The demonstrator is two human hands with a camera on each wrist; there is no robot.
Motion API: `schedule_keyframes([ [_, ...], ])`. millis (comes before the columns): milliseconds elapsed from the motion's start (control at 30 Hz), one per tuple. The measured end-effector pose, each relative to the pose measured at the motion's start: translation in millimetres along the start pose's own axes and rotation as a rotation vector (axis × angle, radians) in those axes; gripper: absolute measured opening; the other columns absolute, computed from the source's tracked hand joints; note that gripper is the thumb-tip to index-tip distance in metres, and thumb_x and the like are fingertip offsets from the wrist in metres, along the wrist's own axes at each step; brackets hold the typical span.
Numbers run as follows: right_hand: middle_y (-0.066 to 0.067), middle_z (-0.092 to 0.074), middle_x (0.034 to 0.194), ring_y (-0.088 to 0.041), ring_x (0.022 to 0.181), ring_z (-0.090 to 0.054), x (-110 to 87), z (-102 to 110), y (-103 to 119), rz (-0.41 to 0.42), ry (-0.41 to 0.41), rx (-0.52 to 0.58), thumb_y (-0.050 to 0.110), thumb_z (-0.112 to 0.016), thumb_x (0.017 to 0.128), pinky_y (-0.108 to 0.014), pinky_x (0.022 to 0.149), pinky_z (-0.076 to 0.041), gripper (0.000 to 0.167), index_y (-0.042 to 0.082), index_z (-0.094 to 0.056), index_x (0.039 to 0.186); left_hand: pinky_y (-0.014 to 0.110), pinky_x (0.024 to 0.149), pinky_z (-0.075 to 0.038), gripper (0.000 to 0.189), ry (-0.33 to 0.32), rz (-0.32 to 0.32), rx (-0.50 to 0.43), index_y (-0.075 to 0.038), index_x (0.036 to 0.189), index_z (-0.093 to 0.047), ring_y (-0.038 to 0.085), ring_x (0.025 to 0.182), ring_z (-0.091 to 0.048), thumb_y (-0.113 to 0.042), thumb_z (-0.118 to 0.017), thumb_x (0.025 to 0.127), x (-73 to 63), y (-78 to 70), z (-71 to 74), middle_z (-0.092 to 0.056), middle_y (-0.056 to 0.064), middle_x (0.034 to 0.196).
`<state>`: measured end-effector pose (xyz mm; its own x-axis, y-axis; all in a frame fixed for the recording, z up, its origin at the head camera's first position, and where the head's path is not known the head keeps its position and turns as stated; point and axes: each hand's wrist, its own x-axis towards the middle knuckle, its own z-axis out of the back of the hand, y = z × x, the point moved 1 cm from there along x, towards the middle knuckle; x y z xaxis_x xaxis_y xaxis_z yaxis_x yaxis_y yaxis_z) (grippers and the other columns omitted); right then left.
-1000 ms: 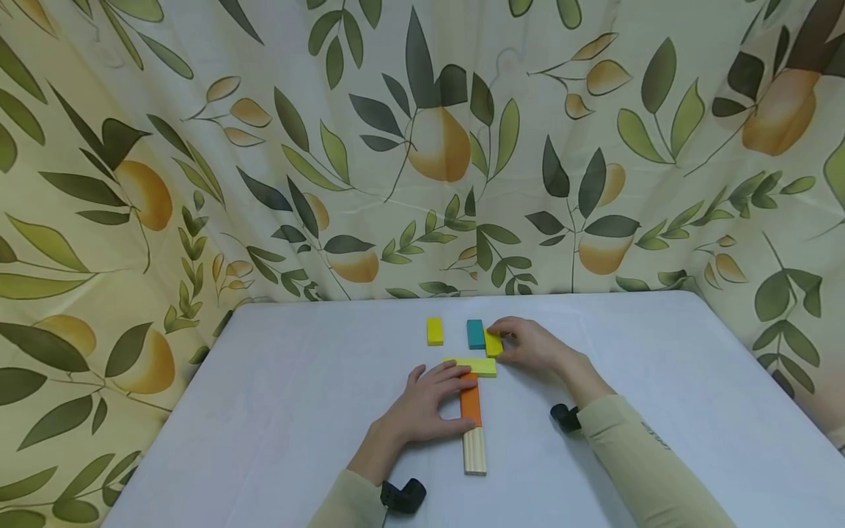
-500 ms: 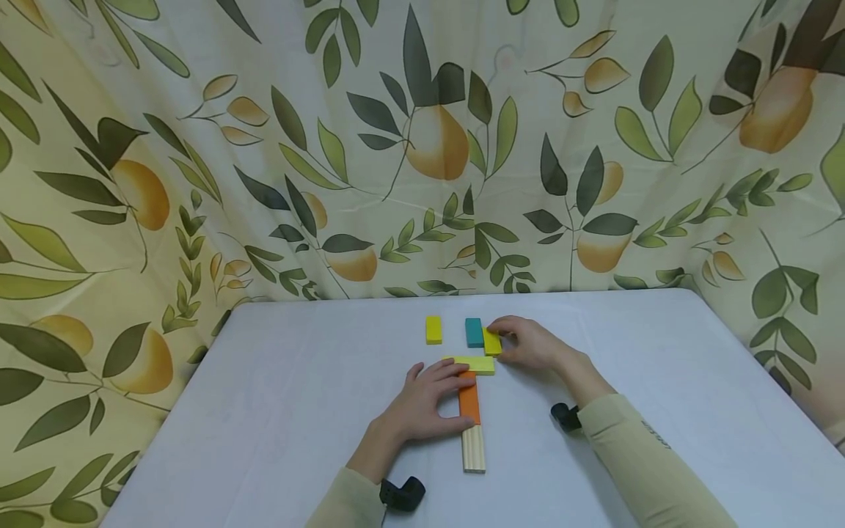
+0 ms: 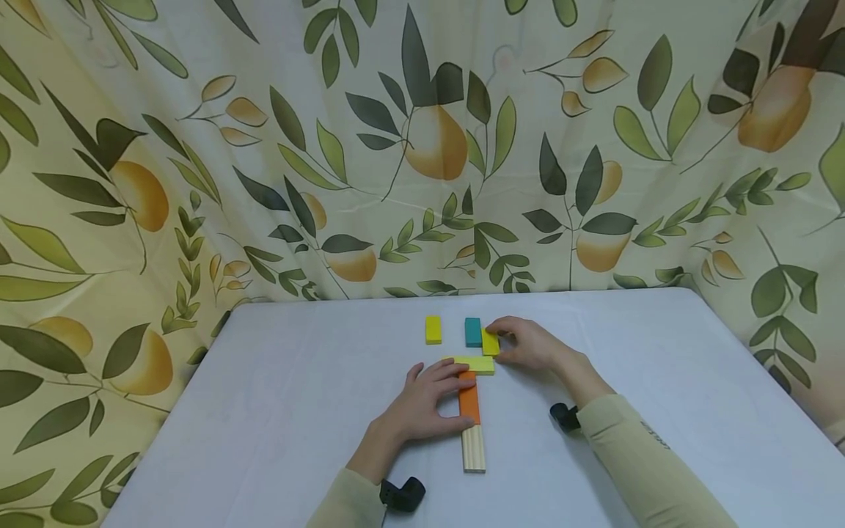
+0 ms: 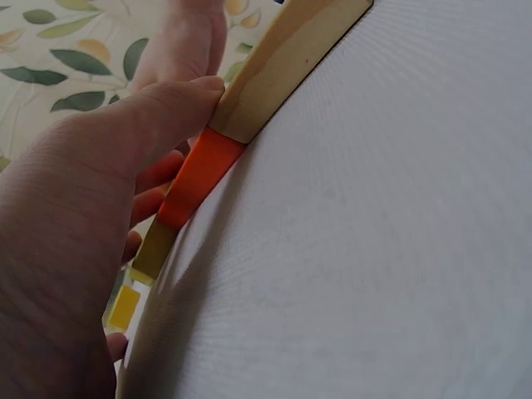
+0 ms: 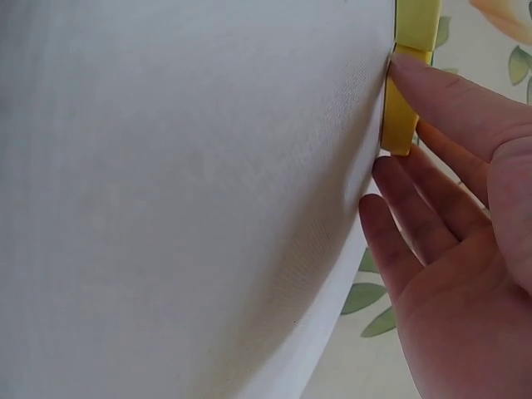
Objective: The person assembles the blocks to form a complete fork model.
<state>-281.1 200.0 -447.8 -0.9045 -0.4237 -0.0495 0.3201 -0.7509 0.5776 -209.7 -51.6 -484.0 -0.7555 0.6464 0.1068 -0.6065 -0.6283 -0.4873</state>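
Note:
In the head view, my right hand (image 3: 531,343) pinches a yellow block (image 3: 490,342) between thumb and fingers. That block stands beside a teal block (image 3: 472,332). My left hand (image 3: 425,403) lies across a line of blocks, its fingers fairly straight. Its fingertips touch the orange block (image 3: 469,403) near a lime-yellow crosswise block (image 3: 480,364), whose left part they cover. The left thumb rests where the orange block meets the plain wooden block (image 3: 473,449). In the right wrist view, the thumb presses the yellow block (image 5: 399,116), with the other fingers spread below.
A separate yellow block (image 3: 433,330) lies left of the teal one. The white-covered table (image 3: 297,381) ends at a patterned curtain (image 3: 422,147) behind it. Each wrist carries a small black camera, such as the left wrist camera (image 3: 404,496).

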Motion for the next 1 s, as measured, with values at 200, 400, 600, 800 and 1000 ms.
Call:
schedule_keyframes([
  [200, -0.016, -0.059, 0.137, -0.037, 0.127, -0.051, 0.2, 0.2, -0.2, 0.005, 0.001, -0.006, 0.01, -0.079, 0.087, -0.056, 0.11, -0.037, 0.053, 0.002, -0.061, 0.135, 0.064, 0.116, -0.014, 0.06, 0.003, -0.001, 0.017, -0.032, 0.141, -0.061, 0.014, 0.149, -0.025, -0.06, -0.067, 0.089, 0.3, 1.8, -0.8, -0.043, -0.011, 0.155],
  [400, -0.016, -0.059, 0.137, -0.037, 0.126, -0.052, -0.1, -0.6, -0.7, 0.012, 0.001, -0.007, 0.009, -0.08, 0.086, -0.056, 0.109, -0.038, 0.053, 0.001, -0.061, 0.135, 0.064, 0.116, -0.014, 0.06, 0.004, -0.004, 0.021, -0.032, 0.141, -0.061, 0.014, 0.149, -0.026, -0.06, -0.066, 0.089, 1.0, 1.4, -1.0, -0.044, -0.011, 0.154],
  [600, -0.017, -0.058, 0.138, -0.037, 0.127, -0.051, -0.2, -0.6, -1.1, 0.004, 0.009, -0.001, 0.009, -0.08, 0.086, -0.056, 0.109, -0.037, 0.053, 0.002, -0.061, 0.135, 0.063, 0.117, -0.013, 0.06, 0.011, 0.0, 0.014, -0.032, 0.141, -0.061, 0.014, 0.149, -0.025, -0.059, -0.067, 0.089, 0.7, 1.0, -0.5, -0.043, -0.012, 0.154],
  [800, -0.017, -0.058, 0.139, -0.037, 0.127, -0.051, 0.0, -0.8, -1.5, 0.001, 0.01, 0.0, 0.009, -0.08, 0.086, -0.056, 0.11, -0.037, 0.054, 0.002, -0.061, 0.136, 0.063, 0.116, -0.013, 0.06, 0.009, -0.002, 0.017, -0.032, 0.141, -0.061, 0.014, 0.149, -0.026, -0.059, -0.067, 0.089, 1.0, 2.0, -1.1, -0.044, -0.012, 0.154],
  [1000, -0.017, -0.057, 0.139, -0.038, 0.129, -0.05, -0.1, -0.9, -2.6, 0.004, 0.011, 0.005, 0.009, -0.08, 0.086, -0.056, 0.11, -0.036, 0.054, 0.002, -0.06, 0.136, 0.063, 0.116, -0.012, 0.059, 0.007, 0.004, 0.01, -0.033, 0.141, -0.061, 0.014, 0.149, -0.026, -0.06, -0.065, 0.09, 1.4, 2.1, -1.8, -0.044, -0.012, 0.153],
])
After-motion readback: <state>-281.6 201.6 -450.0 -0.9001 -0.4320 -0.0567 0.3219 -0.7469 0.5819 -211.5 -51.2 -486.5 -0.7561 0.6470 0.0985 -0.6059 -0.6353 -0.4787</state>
